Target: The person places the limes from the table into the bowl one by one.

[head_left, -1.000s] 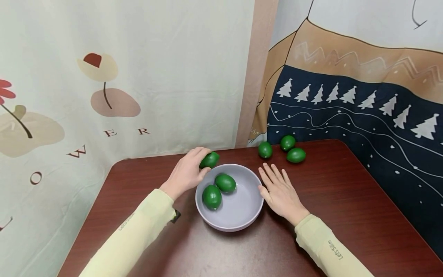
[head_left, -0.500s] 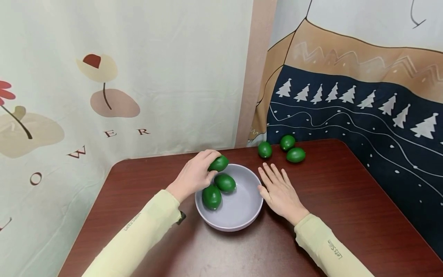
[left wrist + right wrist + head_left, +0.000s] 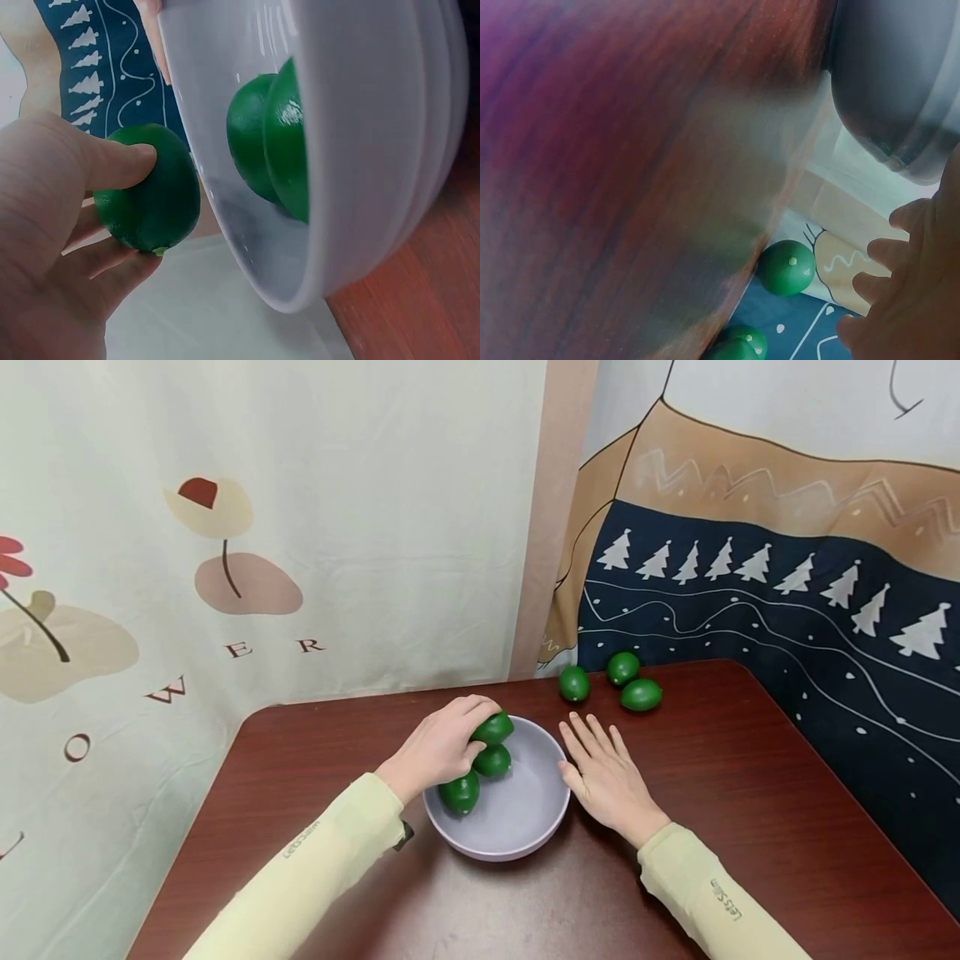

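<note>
A green lime (image 3: 161,187) is gripped between the thumb and fingers of my left hand (image 3: 441,745), above the back left part of the pale lavender bowl (image 3: 525,810). Inside the bowl lie two more limes, one near the middle (image 3: 493,762) and one at the left wall (image 3: 460,793). In the left wrist view the held lime hangs just over the bowl's rim. My right hand (image 3: 611,781) lies with its fingers straight beside the bowl's right rim, thumb at the edge, holding nothing.
Several items share the dark red wooden table (image 3: 712,760). At its back right stand three limes: one on the left (image 3: 574,683), one behind (image 3: 623,668) and one in front (image 3: 641,695). A printed curtain (image 3: 375,527) hangs right behind the table's back edge.
My left hand has carried the lime rightward and slightly nearer, from the bowl's back left edge to over its inside. The right hand and the bowl have stayed put.
</note>
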A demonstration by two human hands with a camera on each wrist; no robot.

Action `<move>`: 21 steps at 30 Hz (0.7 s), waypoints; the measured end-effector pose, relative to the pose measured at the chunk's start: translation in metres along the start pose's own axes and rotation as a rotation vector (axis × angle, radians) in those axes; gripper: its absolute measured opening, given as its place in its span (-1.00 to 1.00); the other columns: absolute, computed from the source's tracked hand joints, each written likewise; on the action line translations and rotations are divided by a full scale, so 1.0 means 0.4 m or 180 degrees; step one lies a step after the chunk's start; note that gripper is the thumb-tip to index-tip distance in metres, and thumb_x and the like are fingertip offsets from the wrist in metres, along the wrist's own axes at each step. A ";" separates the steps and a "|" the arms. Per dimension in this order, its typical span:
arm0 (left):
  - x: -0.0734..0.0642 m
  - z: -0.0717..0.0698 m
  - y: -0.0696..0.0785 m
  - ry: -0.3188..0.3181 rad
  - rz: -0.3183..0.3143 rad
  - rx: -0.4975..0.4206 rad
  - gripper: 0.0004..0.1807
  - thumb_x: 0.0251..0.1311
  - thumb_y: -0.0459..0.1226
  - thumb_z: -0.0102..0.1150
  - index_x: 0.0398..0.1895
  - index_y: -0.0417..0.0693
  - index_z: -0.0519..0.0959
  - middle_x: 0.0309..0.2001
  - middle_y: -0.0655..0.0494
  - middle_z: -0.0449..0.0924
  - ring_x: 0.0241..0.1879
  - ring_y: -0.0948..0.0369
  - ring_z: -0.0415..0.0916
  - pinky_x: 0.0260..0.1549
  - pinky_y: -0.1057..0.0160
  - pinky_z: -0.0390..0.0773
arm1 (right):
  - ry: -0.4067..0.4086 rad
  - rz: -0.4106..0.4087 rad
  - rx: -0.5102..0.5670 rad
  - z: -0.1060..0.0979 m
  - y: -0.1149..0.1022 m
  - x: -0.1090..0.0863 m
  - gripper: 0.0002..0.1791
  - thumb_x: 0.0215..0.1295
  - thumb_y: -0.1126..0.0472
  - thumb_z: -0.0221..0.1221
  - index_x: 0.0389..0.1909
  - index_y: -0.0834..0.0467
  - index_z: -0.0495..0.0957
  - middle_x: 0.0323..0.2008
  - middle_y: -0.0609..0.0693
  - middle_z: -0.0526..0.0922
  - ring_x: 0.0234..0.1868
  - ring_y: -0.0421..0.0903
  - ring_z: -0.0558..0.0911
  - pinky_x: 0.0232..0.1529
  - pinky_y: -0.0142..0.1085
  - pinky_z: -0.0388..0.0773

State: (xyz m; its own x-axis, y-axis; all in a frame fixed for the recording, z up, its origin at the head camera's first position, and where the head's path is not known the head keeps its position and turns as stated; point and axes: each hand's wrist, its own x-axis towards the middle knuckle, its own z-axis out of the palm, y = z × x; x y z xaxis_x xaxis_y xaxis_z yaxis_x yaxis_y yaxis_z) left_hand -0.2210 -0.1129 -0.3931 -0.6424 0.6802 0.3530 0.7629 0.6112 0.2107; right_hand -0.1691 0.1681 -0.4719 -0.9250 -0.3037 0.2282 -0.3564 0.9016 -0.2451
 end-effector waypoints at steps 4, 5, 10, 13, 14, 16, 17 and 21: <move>0.006 0.003 0.009 -0.0099 0.0025 0.0008 -0.49 0.16 -0.48 0.35 0.19 -0.02 0.57 0.19 0.11 0.56 0.19 0.12 0.52 0.10 0.08 0.64 | -0.0011 0.0011 0.0010 0.000 0.000 0.000 -0.29 0.60 -0.10 -0.06 0.62 0.16 0.15 0.64 0.13 0.07 0.64 0.19 0.01 0.61 0.18 -0.14; 0.008 0.003 0.012 -0.0117 0.0038 -0.0002 -0.49 0.16 -0.47 0.36 0.19 -0.03 0.57 0.19 0.09 0.56 0.19 0.11 0.53 0.11 0.08 0.63 | -0.0010 0.0011 0.0006 0.000 0.001 -0.001 -0.29 0.60 -0.10 -0.06 0.62 0.16 0.15 0.64 0.13 0.07 0.64 0.19 0.01 0.61 0.18 -0.14; 0.018 0.008 0.026 -0.0266 0.0100 -0.0005 -0.49 0.18 -0.45 0.39 0.22 -0.06 0.56 0.20 0.06 0.56 0.19 0.10 0.53 0.12 0.08 0.63 | 0.0000 0.0011 -0.0003 0.000 0.001 -0.001 -0.29 0.60 -0.09 -0.06 0.62 0.16 0.16 0.64 0.13 0.07 0.64 0.20 0.01 0.60 0.18 -0.13; 0.021 0.014 0.033 -0.0351 0.0151 0.0022 -0.48 0.19 -0.44 0.40 0.24 -0.05 0.56 0.19 0.08 0.56 0.18 0.12 0.53 0.11 0.10 0.64 | 0.0008 0.0012 0.0023 0.001 0.000 -0.001 -0.29 0.60 -0.09 -0.06 0.62 0.16 0.15 0.64 0.13 0.08 0.64 0.20 0.02 0.61 0.17 -0.15; 0.022 0.017 0.035 -0.0368 0.0168 0.0025 -0.47 0.19 -0.44 0.40 0.24 -0.06 0.56 0.19 0.08 0.56 0.17 0.12 0.54 0.11 0.10 0.64 | 0.0016 0.0011 0.0033 0.001 0.000 -0.001 -0.29 0.60 -0.08 -0.06 0.61 0.16 0.16 0.63 0.13 0.08 0.64 0.20 0.02 0.61 0.16 -0.16; 0.024 0.021 0.039 -0.0402 0.0201 0.0040 -0.46 0.19 -0.44 0.40 0.25 -0.05 0.56 0.19 0.08 0.57 0.18 0.12 0.54 0.10 0.10 0.65 | 0.0034 0.0008 0.0053 0.001 0.000 -0.001 -0.29 0.60 -0.08 -0.05 0.61 0.16 0.16 0.63 0.13 0.08 0.64 0.19 0.02 0.61 0.15 -0.16; 0.025 0.024 0.041 -0.0417 0.0221 0.0045 -0.46 0.19 -0.44 0.40 0.25 -0.05 0.56 0.20 0.08 0.57 0.18 0.11 0.54 0.09 0.10 0.66 | 0.0042 0.0005 0.0060 0.001 -0.001 -0.001 -0.29 0.60 -0.08 -0.05 0.61 0.16 0.16 0.63 0.13 0.08 0.64 0.19 0.03 0.61 0.15 -0.16; 0.030 0.032 0.048 -0.0483 0.0269 0.0072 -0.47 0.18 -0.45 0.40 0.24 -0.04 0.56 0.21 0.09 0.57 0.19 0.11 0.54 0.08 0.11 0.66 | 0.0045 0.0000 0.0067 0.001 0.000 -0.001 -0.29 0.60 -0.09 -0.05 0.61 0.16 0.16 0.63 0.13 0.08 0.64 0.20 0.04 0.61 0.15 -0.17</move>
State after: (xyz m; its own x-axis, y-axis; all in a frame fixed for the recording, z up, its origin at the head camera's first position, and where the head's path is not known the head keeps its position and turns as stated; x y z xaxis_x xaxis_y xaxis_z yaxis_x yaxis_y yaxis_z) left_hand -0.2149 -0.0879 -0.3965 -0.5810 0.7817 0.2265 0.8139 0.5571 0.1650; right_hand -0.1689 0.1683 -0.4723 -0.9232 -0.2991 0.2415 -0.3592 0.8949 -0.2647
